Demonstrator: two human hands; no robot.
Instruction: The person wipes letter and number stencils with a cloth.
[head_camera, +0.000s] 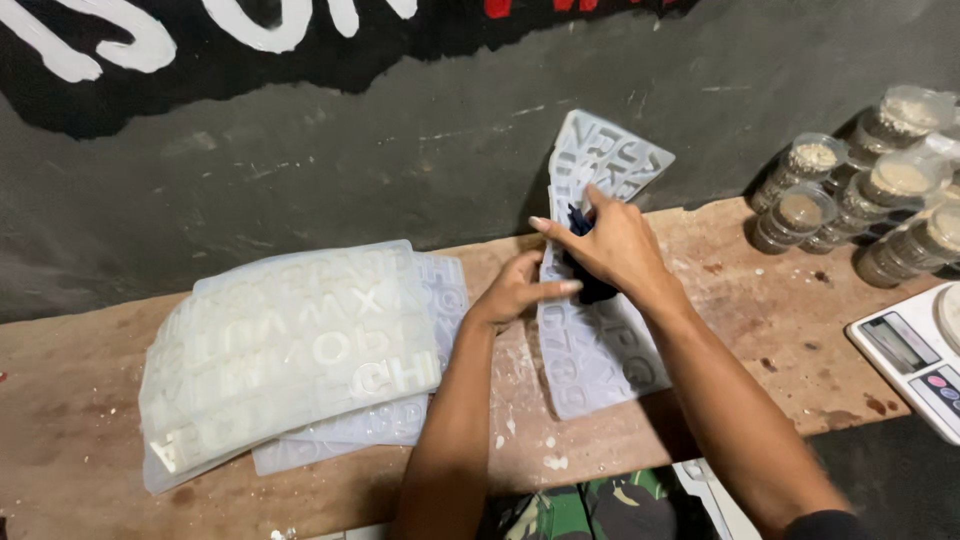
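Closest to me is the wooden bench (700, 400), with white crumbs on it. My two arms reach out over it.

My left hand (515, 290) holds the near left edge of a see-through letter mold (600, 350). My fingers pinch that edge. The mold lies partly on the bench, and its far end leans up against the wall.

My right hand (615, 245) is on top of the mold, a bit farther up. It grips a dark cloth (590, 285) and presses it onto the mold. Most of the cloth is hidden under my hand.

To my left is a stack of molds (290, 350), the same kind, lying flat on the bench, just beside my left hand.

To my right, at the bench edge, is a white scale (915, 355). Farther back on the right are small clear jars (860, 195) with pale stuff inside, piled near the wall.

Farthest away is the dark grey wall (300, 160) with painted marks up top.
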